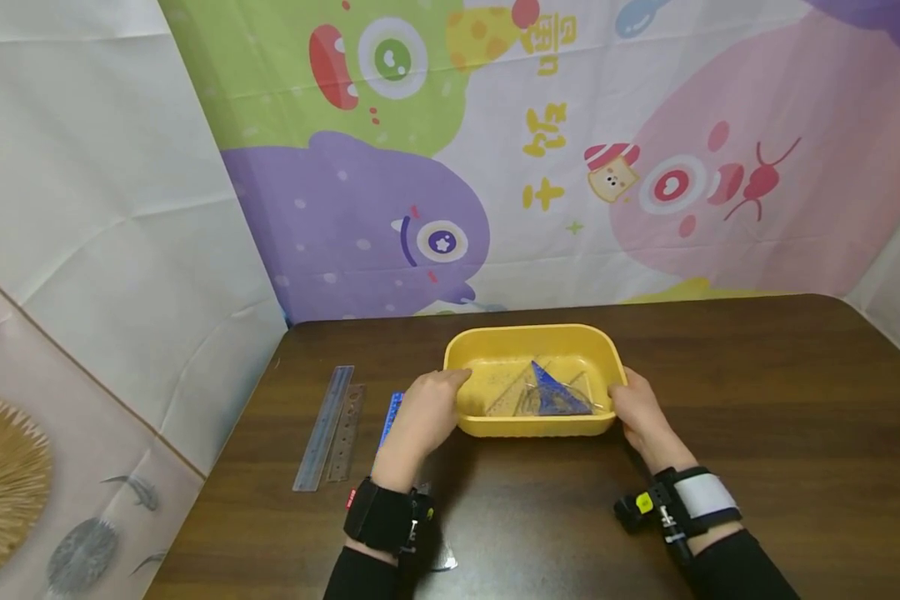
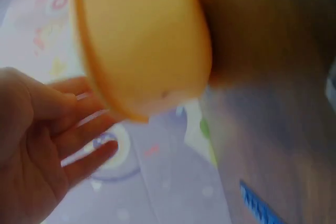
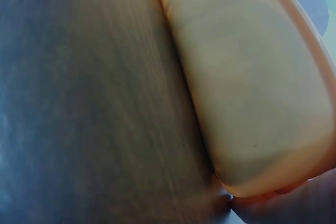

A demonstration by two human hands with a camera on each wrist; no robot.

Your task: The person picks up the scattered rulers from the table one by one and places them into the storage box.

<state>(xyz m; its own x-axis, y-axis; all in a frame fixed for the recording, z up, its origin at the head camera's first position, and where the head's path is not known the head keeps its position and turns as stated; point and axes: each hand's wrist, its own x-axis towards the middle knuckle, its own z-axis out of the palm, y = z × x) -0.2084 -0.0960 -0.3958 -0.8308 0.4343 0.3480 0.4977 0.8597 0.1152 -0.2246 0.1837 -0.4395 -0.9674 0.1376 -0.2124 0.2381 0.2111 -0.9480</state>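
Note:
A yellow plastic basin stands on the wooden table, holding a blue set square and clear set squares. At its left end is my left hand, fingertips reaching over the rim. The left wrist view shows that hand's fingers loosely extended and spread, some tips hidden behind the rim. My right hand grips the right end of the basin, thumb on the rim side. In the right wrist view, fingers lie against the basin's wall, mostly cut off by the frame edge.
Two clear rulers lie side by side at the table's left. A blue ruler is partly hidden by my left hand. Something clear and shiny lies by my left wrist. A cartoon-printed cloth hangs behind the table.

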